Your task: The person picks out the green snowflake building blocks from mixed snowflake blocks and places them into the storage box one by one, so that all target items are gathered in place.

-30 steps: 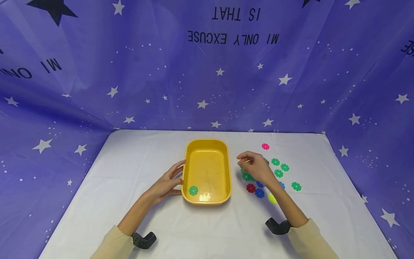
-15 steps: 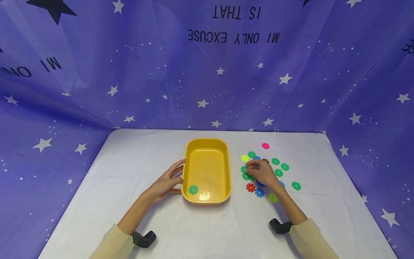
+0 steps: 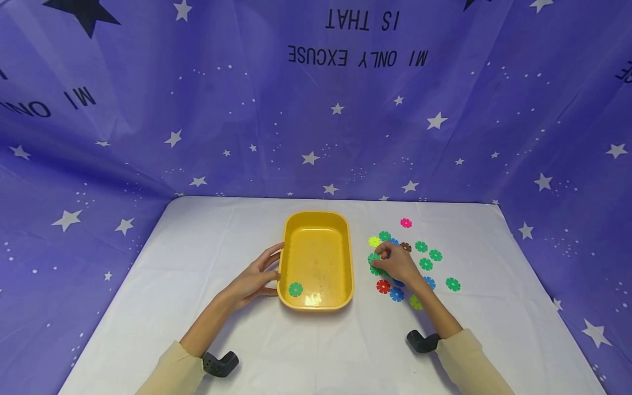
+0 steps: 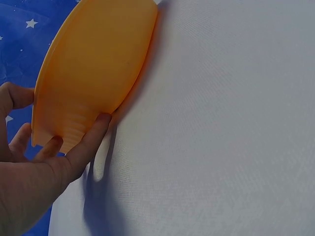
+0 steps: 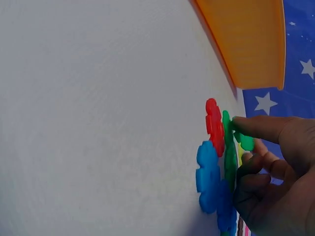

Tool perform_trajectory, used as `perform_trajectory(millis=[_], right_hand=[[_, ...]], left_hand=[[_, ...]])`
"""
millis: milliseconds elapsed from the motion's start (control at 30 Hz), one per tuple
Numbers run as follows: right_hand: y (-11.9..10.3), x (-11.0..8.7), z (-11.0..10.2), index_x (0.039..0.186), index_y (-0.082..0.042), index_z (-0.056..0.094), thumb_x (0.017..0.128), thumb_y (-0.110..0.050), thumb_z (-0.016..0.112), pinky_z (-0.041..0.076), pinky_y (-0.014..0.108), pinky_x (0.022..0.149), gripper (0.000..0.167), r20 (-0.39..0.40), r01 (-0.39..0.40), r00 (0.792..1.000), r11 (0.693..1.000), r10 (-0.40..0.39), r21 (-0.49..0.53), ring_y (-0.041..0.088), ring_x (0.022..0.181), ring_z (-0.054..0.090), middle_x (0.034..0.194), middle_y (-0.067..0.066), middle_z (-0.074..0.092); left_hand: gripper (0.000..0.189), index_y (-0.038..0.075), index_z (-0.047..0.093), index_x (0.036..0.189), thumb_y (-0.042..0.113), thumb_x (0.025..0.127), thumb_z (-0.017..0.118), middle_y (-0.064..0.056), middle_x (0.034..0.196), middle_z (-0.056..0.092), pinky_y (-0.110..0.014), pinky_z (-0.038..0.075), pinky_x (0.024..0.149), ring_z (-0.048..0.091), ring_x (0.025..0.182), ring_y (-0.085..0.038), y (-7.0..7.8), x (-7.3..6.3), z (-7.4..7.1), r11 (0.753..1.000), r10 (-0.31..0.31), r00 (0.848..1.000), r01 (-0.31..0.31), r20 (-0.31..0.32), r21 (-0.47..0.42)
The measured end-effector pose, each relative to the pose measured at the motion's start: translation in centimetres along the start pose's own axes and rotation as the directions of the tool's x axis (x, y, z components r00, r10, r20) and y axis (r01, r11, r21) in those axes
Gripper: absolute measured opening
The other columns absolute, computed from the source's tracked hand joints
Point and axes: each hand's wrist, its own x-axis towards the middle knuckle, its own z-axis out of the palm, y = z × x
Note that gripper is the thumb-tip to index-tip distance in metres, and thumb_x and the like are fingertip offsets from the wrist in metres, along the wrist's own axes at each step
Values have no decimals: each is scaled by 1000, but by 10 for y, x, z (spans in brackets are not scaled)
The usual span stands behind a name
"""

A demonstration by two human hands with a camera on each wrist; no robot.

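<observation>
My left hand (image 3: 250, 283) rests against the left side of a yellow plastic tray (image 3: 348, 247); in the left wrist view its spread fingers (image 4: 91, 142) touch the outer wall. One green snowflake disc (image 3: 295, 289) lies inside, near the tray's front left corner. To the right of the tray, my right hand (image 3: 396, 263) is down among loose snowflake discs, thumb and fingers bent about a green snowflake disc (image 3: 373, 257). In the right wrist view the thumb tip touches green plastic, with a red disc (image 5: 213, 125) and a blue disc (image 5: 207, 177) close by.
Several more discs surround the right hand: yellow (image 3: 374, 242), pink (image 3: 406, 223), brown (image 3: 406, 247), green (image 3: 452, 284) and yellow-green (image 3: 416, 302). A white cloth (image 3: 316, 351) covers the table, and a purple star-patterned curtain (image 3: 316, 131) stands behind and at both sides.
A second ago my right hand held a yellow disc edge-on; that disc now lies flat behind the green ones. The right hand has moved slightly nearer and its fingers have drawn in. My left hand stays put.
</observation>
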Motion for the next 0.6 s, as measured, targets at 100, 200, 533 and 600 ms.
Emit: perform_trajectory(millis=[100,200,533,600], right_hand=[[-3,-1,0,102,-4,61,87,-14,76,48,31,63,23,9,12,1000,1000,-13,24,21,71,52,81,5,58],[-4,-3,0,102,-5,61,88,-13,74,49,30,63,21,9,18,1000,998,-18,58,21,69,54,80,5,61],[-47,-16,-4,113,-6,65,93,-13,70,58,41,68,22,47,51,996,937,-72,346,40,82,62,92,10,69],[-63,-19,-2,115,-4,64,93,-12,69,58,44,70,24,72,71,991,915,-109,397,45,86,61,94,10,70]], left_hand=[[81,23,22,160,-2,90,54,-11,165,11,-55,53,89,34,138,-45,0,0,0,1000,1,1000,-1,6,-5],[81,23,21,160,-3,90,54,-11,165,10,-56,53,89,34,138,-45,-1,1,-1,1000,3,1000,-3,12,-8],[81,23,21,160,-2,90,55,-11,165,10,-56,54,88,34,138,-46,1,0,0,1000,-4,1000,4,13,-15],[81,23,21,160,-2,91,55,-11,165,10,-56,53,88,34,138,-46,1,0,0,1000,-6,1000,6,10,-15]])
